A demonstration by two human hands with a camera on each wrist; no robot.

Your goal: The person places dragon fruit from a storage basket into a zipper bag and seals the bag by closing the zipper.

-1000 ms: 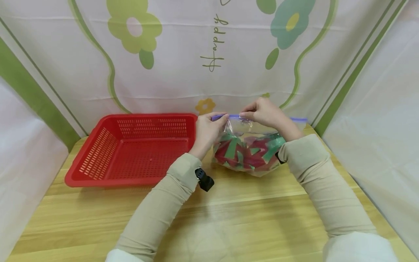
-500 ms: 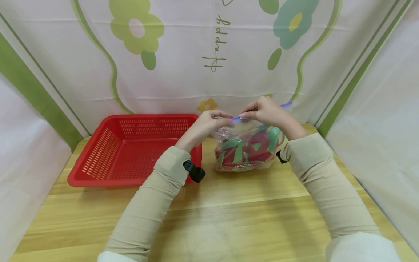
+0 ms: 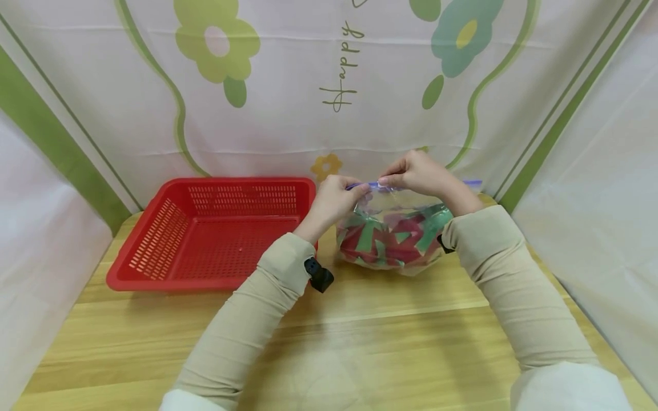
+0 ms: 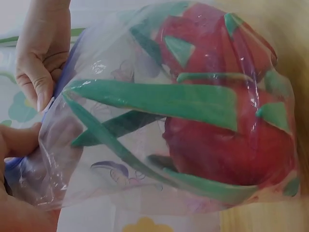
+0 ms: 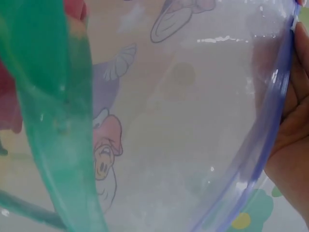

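Note:
A clear zip bag (image 3: pixel 411 200) with a purple zip strip stands on the table, and its top edge is held up by both hands. Inside it are red dragon fruits (image 4: pixel 217 140) with green scales, seen large in the left wrist view. My left hand (image 3: pixel 333 202) pinches the bag's top left corner between thumb and fingers. Close beside it, my right hand (image 3: pixel 421 174) pinches the zip strip (image 5: pixel 277 108), with a small white piece at its fingertips. The strip runs on to the right behind the right hand.
A red plastic basket (image 3: pixel 231 245) with slotted walls, nothing in it, stands left of the bag. The wooden table (image 3: pixel 360 342) stretches in front. A white cloth (image 3: pixel 288 114) with printed flowers rises behind, and cloth sides flank the table.
Half a second ago the zip strip was slanted, with the left fingers against the right ones. The left hand has since drawn slightly left and the strip lies straight again. The right hand barely moved.

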